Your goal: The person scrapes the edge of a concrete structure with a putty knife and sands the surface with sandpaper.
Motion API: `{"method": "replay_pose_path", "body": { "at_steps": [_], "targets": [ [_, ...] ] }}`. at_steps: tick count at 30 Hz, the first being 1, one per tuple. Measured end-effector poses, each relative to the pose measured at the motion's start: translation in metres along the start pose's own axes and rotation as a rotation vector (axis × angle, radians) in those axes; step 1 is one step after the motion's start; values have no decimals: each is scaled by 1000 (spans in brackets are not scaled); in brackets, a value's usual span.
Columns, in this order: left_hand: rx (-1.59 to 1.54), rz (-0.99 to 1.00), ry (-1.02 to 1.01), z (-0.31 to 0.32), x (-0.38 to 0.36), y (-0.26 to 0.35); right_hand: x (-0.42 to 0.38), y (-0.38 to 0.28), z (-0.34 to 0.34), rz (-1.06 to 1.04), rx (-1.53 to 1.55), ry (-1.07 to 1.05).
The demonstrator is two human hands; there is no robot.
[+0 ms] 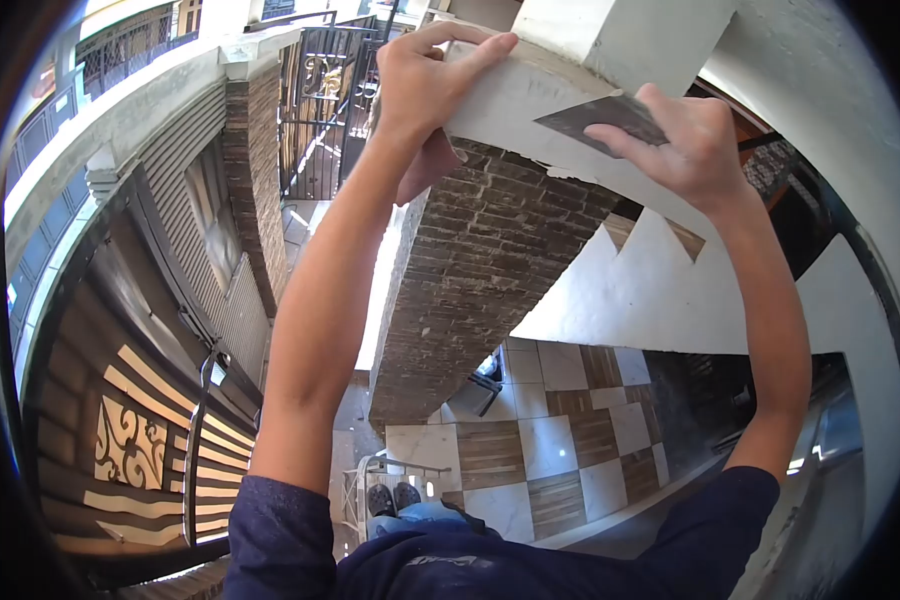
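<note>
My right hand [695,145] grips a flat metal scraper [602,122], its wide grey blade lying against the white face of a beam [510,105]. My thumb presses on the blade; the other fingers are partly hidden behind it. At the beam's left end, my left hand [430,80] is closed at the corner, thumb stretched along the top edge. A folded pinkish-brown sheet that looks like sandpaper [432,168] hangs below that palm. The fingers' hold on it is largely hidden. Below the beam stands a brown stone-clad pillar [490,250].
Far below lies a checkered tile floor [550,440]. My feet [394,498] are on a raised metal stand [365,485]. A dark metal gate [140,440] is at left, and a white square post [640,45] rises from the beam. A jagged-edged white surface [630,290] lies beyond the pillar.
</note>
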State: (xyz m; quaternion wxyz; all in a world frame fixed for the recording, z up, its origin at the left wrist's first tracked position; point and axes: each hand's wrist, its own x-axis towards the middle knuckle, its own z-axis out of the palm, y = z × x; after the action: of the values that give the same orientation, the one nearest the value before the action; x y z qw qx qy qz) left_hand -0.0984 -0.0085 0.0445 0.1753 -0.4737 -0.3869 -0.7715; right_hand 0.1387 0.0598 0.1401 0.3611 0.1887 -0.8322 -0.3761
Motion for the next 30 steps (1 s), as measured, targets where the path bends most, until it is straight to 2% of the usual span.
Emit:
{"method": "replay_pose_path", "body": {
  "at_steps": [4,6,11,13,15,18,20,21,23,25,26,30],
  "targets": [
    [35,-19,-2,-2,0,2,6,-1,6,-14,23,-5],
    [58,-78,-77,-4,-1,3,-1,-7,23,-13,-9,-99],
    [100,-105,-72,-11,-1,16,4,-30,25,-31,2,-202],
    [-190,0,-109,-26,4,52,-2,-34,33,-85,-17,-345],
    [-125,-15,-92,-31,5,53,-21,-41,46,-108,-13,-544],
    [-41,-2,-85,-29,12,44,-60,-65,67,-248,-133,-637],
    [-5,-30,-68,-12,2,24,-70,-86,58,53,109,-360],
    [1,-34,-62,-10,1,20,-69,-91,54,48,109,-353],
    [8,-46,-59,-9,1,13,-66,-100,39,219,86,-50],
    [16,-62,-63,-8,0,9,-72,-109,36,274,49,-2],
    [19,-75,-66,-7,-1,7,-83,-119,49,524,76,200],
    [34,-129,-75,-9,-3,-8,-108,-156,95,941,47,597]
  ]
}}
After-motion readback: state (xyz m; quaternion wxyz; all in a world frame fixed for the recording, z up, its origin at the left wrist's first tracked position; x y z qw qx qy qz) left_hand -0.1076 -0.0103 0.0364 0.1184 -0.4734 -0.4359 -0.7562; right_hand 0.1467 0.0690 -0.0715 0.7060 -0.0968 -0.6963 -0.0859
